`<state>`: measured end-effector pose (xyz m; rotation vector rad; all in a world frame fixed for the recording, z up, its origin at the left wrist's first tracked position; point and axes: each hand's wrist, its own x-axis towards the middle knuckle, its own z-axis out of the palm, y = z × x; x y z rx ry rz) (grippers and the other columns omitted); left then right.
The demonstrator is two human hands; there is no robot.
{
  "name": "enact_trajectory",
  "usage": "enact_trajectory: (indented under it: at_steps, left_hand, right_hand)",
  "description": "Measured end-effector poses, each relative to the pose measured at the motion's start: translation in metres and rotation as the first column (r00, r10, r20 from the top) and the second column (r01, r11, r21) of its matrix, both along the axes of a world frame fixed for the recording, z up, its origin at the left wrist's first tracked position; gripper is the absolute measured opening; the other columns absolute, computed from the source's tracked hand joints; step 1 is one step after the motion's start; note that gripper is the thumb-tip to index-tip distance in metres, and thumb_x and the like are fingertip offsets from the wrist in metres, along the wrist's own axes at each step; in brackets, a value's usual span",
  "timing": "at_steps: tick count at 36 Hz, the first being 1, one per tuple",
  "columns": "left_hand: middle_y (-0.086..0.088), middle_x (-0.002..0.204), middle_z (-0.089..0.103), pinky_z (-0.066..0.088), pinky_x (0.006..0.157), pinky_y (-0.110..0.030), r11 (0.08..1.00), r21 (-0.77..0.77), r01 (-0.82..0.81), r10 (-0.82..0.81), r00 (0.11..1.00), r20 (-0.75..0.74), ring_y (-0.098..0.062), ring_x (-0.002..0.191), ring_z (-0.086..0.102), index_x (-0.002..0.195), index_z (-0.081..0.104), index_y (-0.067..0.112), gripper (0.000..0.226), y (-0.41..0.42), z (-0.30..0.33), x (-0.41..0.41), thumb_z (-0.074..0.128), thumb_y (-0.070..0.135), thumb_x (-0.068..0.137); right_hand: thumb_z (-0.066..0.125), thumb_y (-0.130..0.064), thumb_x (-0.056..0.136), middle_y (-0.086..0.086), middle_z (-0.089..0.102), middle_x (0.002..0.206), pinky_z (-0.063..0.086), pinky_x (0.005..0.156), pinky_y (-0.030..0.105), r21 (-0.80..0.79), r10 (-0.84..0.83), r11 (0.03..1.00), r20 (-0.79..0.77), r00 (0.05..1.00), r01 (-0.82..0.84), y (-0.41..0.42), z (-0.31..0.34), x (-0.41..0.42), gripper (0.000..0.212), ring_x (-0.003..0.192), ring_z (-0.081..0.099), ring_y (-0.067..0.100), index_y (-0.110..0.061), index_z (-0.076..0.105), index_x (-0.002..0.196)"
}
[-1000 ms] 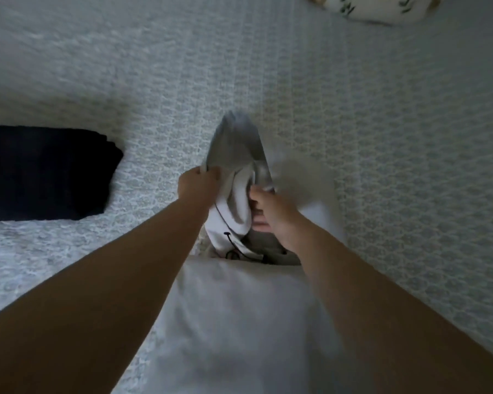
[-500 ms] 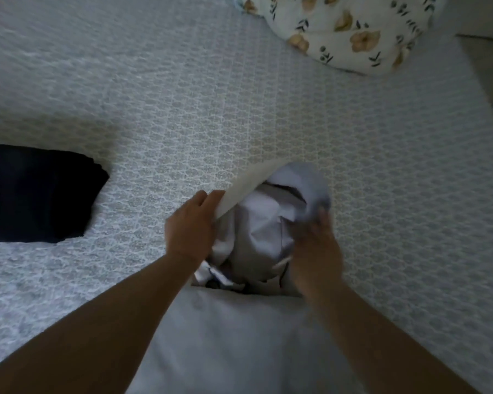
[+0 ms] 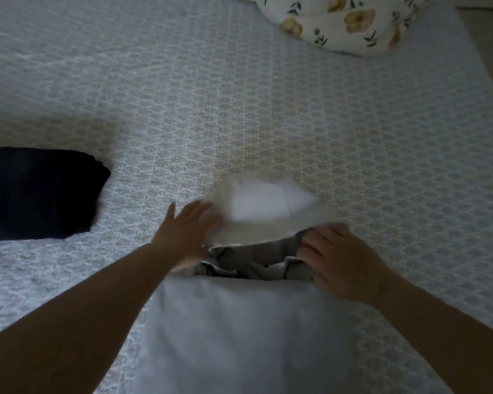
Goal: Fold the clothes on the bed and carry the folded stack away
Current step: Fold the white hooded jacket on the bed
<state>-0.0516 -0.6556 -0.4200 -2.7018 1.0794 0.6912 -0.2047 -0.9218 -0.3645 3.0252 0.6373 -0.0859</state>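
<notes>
**Folding in progress: one garment under the hands, one dark pile set aside**

The view looks down on a bed (image 3: 268,115) covered in a patterned spread. At centre lies a white garment (image 3: 264,206), its far part blurred and seemingly lifted or turned over; a grey layer shows at its near edge, and some dark markings are visible there but too unclear to read. The left hand (image 3: 182,237) has its fingers straight and spread, lying flat against the garment's left edge. The right hand (image 3: 339,257) sits at the garment's right near corner with fingers curled down onto the cloth; it appears to pinch the grey edge, though the grip itself is partly hidden. A pale grey cloth (image 3: 239,331) fills the lower middle of the view, just nearer than the garment; whether it is laundry or the person's own clothing cannot be told. A dark pile (image 3: 37,191) rests well apart at the left, its edges squared, which suggests it is already folded. A floral pillow (image 3: 350,21) lies at the far end of the bed.

Judged from this layout, the task is partway through: at least one item looks finished, the white garment is mid-fold, and stacking and carrying away are not yet done.
</notes>
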Motion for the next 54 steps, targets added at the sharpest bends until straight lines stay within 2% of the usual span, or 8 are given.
enact_trajectory:
  at_steps: [5, 10, 16, 27, 33, 37, 45, 54]
  left_hand:
    - [0.019, 0.154, 0.024, 0.006, 0.116, -0.038, 0.97, -0.19, 0.153, -0.142, 0.987, 0.07, -0.004, 0.145, 0.011, 0.142, 0.033, 0.045, 0.051, -0.036, 0.005, -0.013, 0.048, 0.031, 0.095]
    - [0.008, 0.147, 0.042, 0.014, 0.115, -0.039, 0.879, -0.449, 0.158, -0.16, 0.987, 0.034, -0.018, 0.143, 0.026, 0.127, 0.06, 0.029, 0.045, -0.025, -0.003, -0.026, 0.059, 0.009, 0.087]
    - [0.015, 0.158, -0.011, -0.006, 0.116, -0.041, 0.986, -0.014, 0.168, -0.166, 0.954, -0.251, -0.016, 0.146, -0.013, 0.143, 0.028, 0.049, 0.046, -0.009, -0.03, -0.046, 0.035, 0.043, 0.098]
    - [0.015, 0.154, -0.026, -0.012, 0.114, -0.049, 0.998, 0.02, -0.063, 0.066, 0.973, -0.22, -0.016, 0.141, -0.027, 0.146, -0.005, 0.049, 0.051, -0.028, -0.065, -0.052, 0.009, 0.055, 0.097]
    - [-0.003, 0.124, 0.058, 0.031, 0.098, -0.044, 0.91, -0.393, -0.133, 0.2, 0.971, 0.135, -0.03, 0.115, 0.049, 0.107, 0.068, 0.026, 0.045, -0.051, -0.035, -0.045, 0.031, 0.047, 0.094]
    - [-0.017, 0.113, 0.058, 0.044, 0.087, -0.046, 0.719, -0.694, 0.034, 0.311, 0.878, 0.365, -0.036, 0.1, 0.056, 0.107, 0.064, 0.01, 0.036, -0.095, -0.01, -0.014, 0.057, 0.035, 0.082]
    - [-0.009, 0.124, 0.056, 0.044, 0.088, -0.041, 0.947, -0.013, -0.321, 0.316, 0.938, -0.14, -0.031, 0.112, 0.054, 0.139, 0.038, 0.022, 0.067, -0.129, -0.012, 0.037, 0.06, 0.054, 0.084]
    - [-0.001, 0.094, 0.067, 0.035, 0.066, -0.031, 0.893, -0.4, -0.205, 0.265, 0.959, 0.101, -0.027, 0.09, 0.062, 0.096, 0.064, 0.022, 0.02, -0.122, 0.027, 0.005, 0.06, 0.04, 0.087]
  right_hand:
    - [0.058, -0.009, 0.072, 0.01, 0.064, 0.107, 0.048, 0.08, 0.043, -0.029, -0.267, 0.963, 0.015, 0.964, 0.267, 0.017, -0.006, 0.025, 0.039, 0.091, 0.061, 0.032, -0.017, 0.066, 0.11]
    - [0.083, -0.01, 0.059, 0.012, 0.06, 0.07, 0.048, 0.05, 0.033, -0.007, -0.335, 0.942, -0.062, 0.94, 0.335, -0.001, -0.022, 0.017, 0.02, 0.06, 0.059, 0.031, -0.009, 0.068, 0.072]
    - [0.054, -0.017, 0.087, 0.008, 0.051, 0.125, 0.039, 0.098, 0.034, -0.005, -0.199, 0.975, -0.451, 0.87, 0.221, 0.007, -0.062, -0.015, 0.035, 0.122, 0.045, 0.028, -0.019, 0.061, 0.121]
    - [0.029, -0.052, 0.097, -0.013, 0.001, 0.157, 0.007, 0.115, 0.048, -0.013, -0.472, 0.838, -0.519, 0.713, 0.545, 0.008, -0.102, -0.016, 0.056, 0.146, -0.003, 0.019, -0.037, 0.015, 0.149]
    - [0.04, -0.052, 0.092, -0.009, 0.039, 0.145, 0.02, 0.111, 0.04, 0.103, -0.461, 0.837, -0.398, 0.793, 0.538, 0.003, -0.097, -0.016, 0.044, 0.134, 0.031, 0.018, -0.037, 0.052, 0.132]
    - [0.018, -0.06, 0.084, -0.006, 0.047, 0.138, 0.019, 0.111, 0.041, 0.141, -0.41, 0.855, -0.409, 0.815, 0.5, 0.007, -0.09, -0.012, 0.062, 0.127, 0.04, 0.021, -0.038, 0.058, 0.125]
    - [0.061, -0.03, 0.08, 0.008, 0.059, 0.113, 0.039, 0.096, 0.044, 0.129, -0.282, 0.935, -0.292, 0.914, 0.33, 0.016, -0.077, -0.013, 0.031, 0.109, 0.053, 0.033, -0.019, 0.068, 0.109]
    - [0.053, -0.033, 0.093, -0.007, 0.027, 0.152, 0.031, 0.105, 0.028, 0.342, -0.204, 0.414, -0.868, 0.452, 0.843, 0.045, -0.073, 0.017, 0.064, 0.137, 0.03, 0.016, -0.028, 0.023, 0.149]
